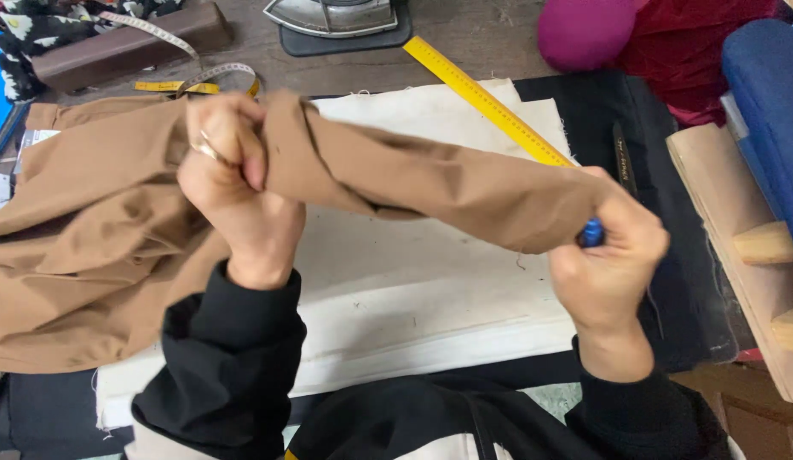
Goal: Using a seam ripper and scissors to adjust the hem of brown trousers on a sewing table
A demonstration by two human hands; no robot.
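A tan-brown garment (89,247) lies bunched at the left, and one long part of it (430,183) is stretched out between my hands above the table. My left hand (230,183), with a ring on one finger, is clenched around the fabric near the left end. My right hand (609,247) grips the other end of the stretched part together with a small blue object (591,232), mostly hidden in the fist. Both arms wear black sleeves.
Under the fabric lies a cream cloth (413,290) over a black mat (677,281). A yellow ruler (486,102) runs diagonally at the back, with an iron on its rest (337,19), a tape measure (204,78), a magenta cushion (584,32) and a wooden form (737,230) at right.
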